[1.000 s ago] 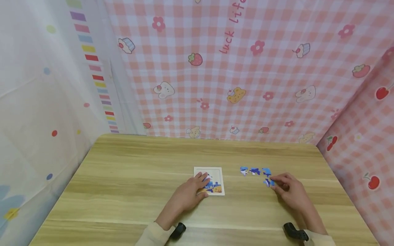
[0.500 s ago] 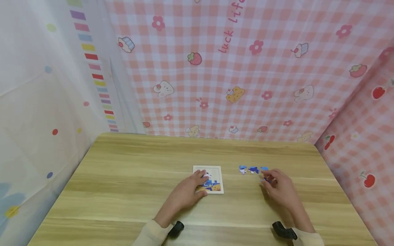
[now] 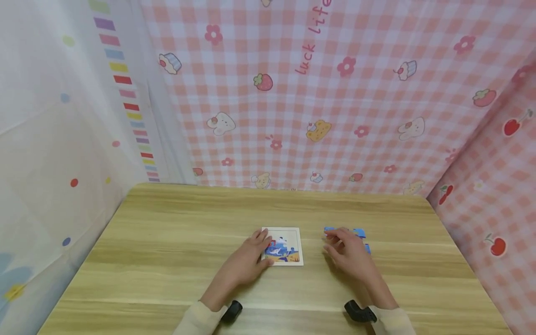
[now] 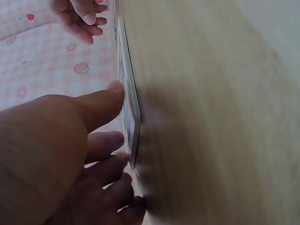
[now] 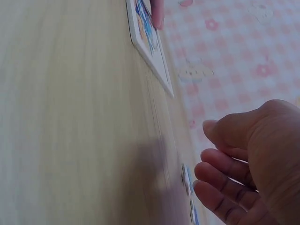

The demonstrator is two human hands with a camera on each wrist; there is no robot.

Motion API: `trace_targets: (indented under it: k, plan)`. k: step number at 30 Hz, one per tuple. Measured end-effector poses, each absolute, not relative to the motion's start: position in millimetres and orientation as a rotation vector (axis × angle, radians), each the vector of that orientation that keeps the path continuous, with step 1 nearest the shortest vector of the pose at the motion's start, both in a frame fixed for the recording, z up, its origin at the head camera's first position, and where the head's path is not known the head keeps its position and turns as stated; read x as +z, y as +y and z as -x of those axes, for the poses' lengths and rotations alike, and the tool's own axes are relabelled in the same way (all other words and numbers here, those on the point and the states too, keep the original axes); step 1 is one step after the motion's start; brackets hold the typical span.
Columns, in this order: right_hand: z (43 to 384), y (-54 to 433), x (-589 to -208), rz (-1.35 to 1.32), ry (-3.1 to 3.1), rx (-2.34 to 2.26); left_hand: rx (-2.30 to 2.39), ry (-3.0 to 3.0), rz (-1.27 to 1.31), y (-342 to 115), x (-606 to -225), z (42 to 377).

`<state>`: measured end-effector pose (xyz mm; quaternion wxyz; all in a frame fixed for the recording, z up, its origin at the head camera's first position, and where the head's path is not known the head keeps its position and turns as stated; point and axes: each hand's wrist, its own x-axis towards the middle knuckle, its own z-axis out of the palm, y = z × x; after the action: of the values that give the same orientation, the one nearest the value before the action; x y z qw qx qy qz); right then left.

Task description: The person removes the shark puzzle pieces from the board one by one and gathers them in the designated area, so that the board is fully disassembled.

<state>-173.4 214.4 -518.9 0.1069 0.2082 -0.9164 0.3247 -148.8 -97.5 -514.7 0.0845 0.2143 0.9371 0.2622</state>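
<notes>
A square white-framed jigsaw board (image 3: 300,246) lies on the table, partly filled with a blue, white and orange picture. My left hand (image 3: 243,263) rests along its left side, fingertips on the frame and thumb at the lower left corner. In the left wrist view the board's thin edge (image 4: 134,105) shows beside the thumb. Over the loose puzzle pieces (image 3: 359,232) to the right hovers my right hand (image 3: 353,256), fingers loosely bent. Its thumb and fingers stand apart in the right wrist view, with nothing visible between them. This hand hides some pieces.
The wooden table (image 3: 188,223) reaches back to a pink checked cloth (image 3: 293,107). A white dotted cloth (image 3: 50,163) hangs on the left, and a cherry-print cloth (image 3: 498,209) on the right. Black wrist devices (image 3: 360,311) sit at both wrists.
My right hand has moved left across the loose pieces, uncovering the ones on the right. My left hand has shifted left off the picture, so more of it shows.
</notes>
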Motion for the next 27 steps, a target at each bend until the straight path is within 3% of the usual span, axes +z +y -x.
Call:
trace_targets:
  k: [27]
  plan:
    - [181, 125, -523, -0.665, -2.831, 1.099, 0.701, 2.800, -0.677, -100, -519, 151]
